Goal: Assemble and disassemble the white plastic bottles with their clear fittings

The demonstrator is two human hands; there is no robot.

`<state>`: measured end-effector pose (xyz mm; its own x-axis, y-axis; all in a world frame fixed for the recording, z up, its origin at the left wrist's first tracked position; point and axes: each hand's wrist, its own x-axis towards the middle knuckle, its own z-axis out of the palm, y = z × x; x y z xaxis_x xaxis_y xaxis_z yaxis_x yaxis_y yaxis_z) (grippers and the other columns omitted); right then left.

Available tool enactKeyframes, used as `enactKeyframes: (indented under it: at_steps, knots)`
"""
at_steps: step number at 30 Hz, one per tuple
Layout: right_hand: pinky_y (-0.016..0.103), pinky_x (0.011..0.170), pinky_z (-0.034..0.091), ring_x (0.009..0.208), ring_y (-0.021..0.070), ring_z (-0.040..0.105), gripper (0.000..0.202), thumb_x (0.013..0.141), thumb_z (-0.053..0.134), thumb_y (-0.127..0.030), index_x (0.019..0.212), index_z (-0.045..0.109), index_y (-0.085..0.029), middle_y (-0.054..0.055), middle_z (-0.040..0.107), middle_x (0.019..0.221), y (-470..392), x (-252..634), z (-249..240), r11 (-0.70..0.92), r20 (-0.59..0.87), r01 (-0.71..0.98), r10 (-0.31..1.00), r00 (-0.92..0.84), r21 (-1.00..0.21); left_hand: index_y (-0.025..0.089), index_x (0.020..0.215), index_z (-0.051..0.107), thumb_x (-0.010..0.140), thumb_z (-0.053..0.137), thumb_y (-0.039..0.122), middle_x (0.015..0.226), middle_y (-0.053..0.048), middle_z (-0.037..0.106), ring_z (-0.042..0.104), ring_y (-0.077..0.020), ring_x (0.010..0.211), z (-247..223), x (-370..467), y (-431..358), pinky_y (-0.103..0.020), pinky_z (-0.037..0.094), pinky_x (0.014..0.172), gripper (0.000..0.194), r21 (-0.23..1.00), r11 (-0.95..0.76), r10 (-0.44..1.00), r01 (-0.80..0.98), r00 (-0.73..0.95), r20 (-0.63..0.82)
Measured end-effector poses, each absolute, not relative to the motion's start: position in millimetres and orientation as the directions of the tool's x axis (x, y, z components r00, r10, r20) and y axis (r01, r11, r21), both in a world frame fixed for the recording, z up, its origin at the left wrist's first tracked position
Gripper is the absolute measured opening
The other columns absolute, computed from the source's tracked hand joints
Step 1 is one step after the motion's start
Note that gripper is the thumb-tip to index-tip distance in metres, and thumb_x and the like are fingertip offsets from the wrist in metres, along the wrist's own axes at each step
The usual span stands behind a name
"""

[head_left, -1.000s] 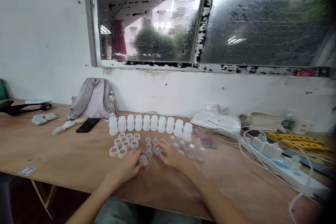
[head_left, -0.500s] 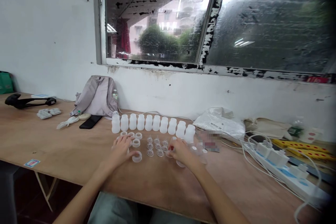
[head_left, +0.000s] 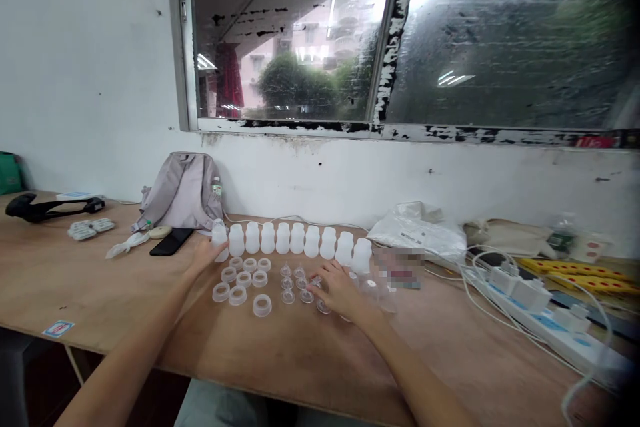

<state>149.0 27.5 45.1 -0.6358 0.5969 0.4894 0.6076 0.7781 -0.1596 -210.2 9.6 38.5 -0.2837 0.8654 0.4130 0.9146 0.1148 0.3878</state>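
Note:
At the left end of a curved row of white baby bottles (head_left: 283,238), my left hand (head_left: 206,255) is closed around the lower part of the end bottle (head_left: 219,233), which has a clear top. Several translucent screw rings (head_left: 261,305) lie in front of the row. My right hand (head_left: 336,288) is over a group of clear silicone nipples (head_left: 287,295), its fingers bent and apart, and it covers some of them. Whether its fingertips touch a nipple cannot be made out. Clear domed caps (head_left: 370,288) lie beside the right hand, partly hidden by it.
A grey backpack (head_left: 183,190) leans on the wall, with a black phone (head_left: 171,241) before it. A plastic bag (head_left: 417,233) lies behind at the right. A power strip (head_left: 535,320) with white cables stretches along the right side. The wooden table (head_left: 240,353) has its front edge near my lap.
My left hand has moved from the screw rings up and left to the end bottle. My right hand has shifted slightly left over the nipples with its fingers more spread. The view has tilted a little.

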Motion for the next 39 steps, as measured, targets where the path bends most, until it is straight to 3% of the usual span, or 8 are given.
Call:
enactKeyframes:
  at_steps: [3, 5, 9, 13, 21, 30, 35, 39]
  knots:
    - [0.036, 0.082, 0.034, 0.09, 0.021, 0.049, 0.022, 0.083, 0.044, -0.036, 0.089, 0.059, -0.02, 0.006, 0.059, 0.089, 23.7, 145.7, 48.4, 0.81, 0.617, 0.533, 0.553, -0.56, -0.243, 0.01, 0.115, 0.038, 0.083, 0.03, 0.048, 0.111, -0.017, 0.054, 0.051, -0.0291, 0.101, 45.4, -194.8, 2.5, -0.036, 0.043, 0.075, 0.05, 0.5, 0.296, 0.666, 0.814, -0.551, 0.503]
    - [0.034, 0.08, 0.036, 0.084, 0.0197, 0.051, 0.025, 0.086, 0.039, -0.035, 0.097, 0.055, -0.019, 0.007, 0.059, 0.088, 21.3, 145.3, 50.3, 0.805, 0.678, 0.485, 0.569, -0.466, -0.342, 0.014, 0.118, 0.035, 0.083, 0.032, 0.049, 0.111, -0.013, 0.054, 0.052, -0.0261, 0.099, 54.9, -173.1, -4.4, -0.035, 0.044, 0.075, 0.05, 0.524, 0.173, 0.616, 0.834, -0.506, 0.603]
    - [0.027, 0.059, 0.04, 0.057, 0.0142, 0.051, 0.038, 0.086, 0.031, -0.037, 0.118, 0.041, -0.018, 0.004, 0.057, 0.082, 18.7, 149.3, 50.9, 0.761, 0.669, 0.367, 0.647, -0.367, -0.535, 0.019, 0.115, 0.043, 0.075, 0.048, 0.048, 0.107, -0.008, 0.055, 0.05, -0.0237, 0.097, 72.8, -106.2, -17.7, -0.035, 0.041, 0.083, 0.05, 0.343, -0.223, 0.689, 0.913, -0.101, 0.717]
    - [0.024, 0.051, 0.036, 0.053, 0.0144, 0.05, 0.046, 0.08, 0.042, -0.044, 0.117, 0.041, -0.018, 0.003, 0.058, 0.075, 16.3, 150.6, 50.0, 0.73, 0.647, 0.403, 0.68, -0.346, -0.552, 0.026, 0.115, 0.048, 0.069, 0.058, 0.039, 0.1, -0.006, 0.053, 0.047, -0.0234, 0.094, 67.4, -45.9, -24.9, -0.034, 0.039, 0.082, 0.049, 0.111, -0.439, 0.743, 0.892, 0.29, 0.603]
    - [0.023, 0.049, 0.03, 0.049, 0.0118, 0.043, 0.034, 0.08, 0.041, -0.043, 0.057, 0.048, -0.019, -0.001, 0.049, 0.051, 17.0, 144.7, 50.9, 0.655, 0.632, 0.542, 0.728, -0.266, -0.527, 0.02, 0.095, 0.062, 0.06, 0.066, 0.042, 0.081, -0.001, 0.056, 0.052, -0.0166, 0.073, 43.1, -25.3, -28.4, -0.025, 0.04, 0.066, 0.041, 0.52, -0.514, 0.849, 0.682, 0.316, 0.424]
    - [0.023, 0.043, 0.021, 0.042, 0.0076, 0.029, 0.038, 0.078, 0.041, -0.034, 0.045, 0.031, -0.018, -0.005, 0.027, 0.043, 13.7, 144.6, 49.4, 0.764, 0.71, 0.345, 0.64, -0.294, -0.545, 0.012, 0.073, 0.063, 0.057, 0.069, 0.037, 0.061, 0.003, 0.052, 0.046, -0.0093, 0.057, 46.3, -31.2, -24.3, -0.019, 0.032, 0.051, 0.03, 0.96, -0.16, 0.853, 0.228, 0.522, 0.019]
    - [0.022, 0.042, 0.022, 0.043, 0.0082, 0.03, 0.036, 0.08, 0.037, -0.035, 0.047, 0.034, -0.019, -0.005, 0.03, 0.045, 22.9, 160.2, 66.4, 0.756, 0.771, 0.251, 0.635, -0.054, -0.605, 0.012, 0.083, 0.063, 0.048, 0.067, 0.053, 0.068, -0.003, 0.06, 0.049, -0.0104, 0.05, 28.0, -36.7, -26.1, -0.023, 0.038, 0.047, 0.055, 0.969, 0.248, 0.646, 0.011, 0.743, -0.174]
    - [0.022, 0.047, 0.029, 0.047, 0.0105, 0.038, 0.033, 0.08, 0.039, -0.04, 0.058, 0.049, -0.017, -0.003, 0.04, 0.049, 34.6, 200.6, 89.2, 0.662, 0.748, 0.5, 0.662, -0.042, -0.558, 0.013, 0.096, 0.06, 0.052, 0.068, 0.048, 0.073, -0.005, 0.063, 0.053, -0.0121, 0.053, 13.9, -38.3, -31.3, -0.026, 0.043, 0.051, 0.057, 0.935, 0.332, 0.633, -0.124, 0.764, -0.124]
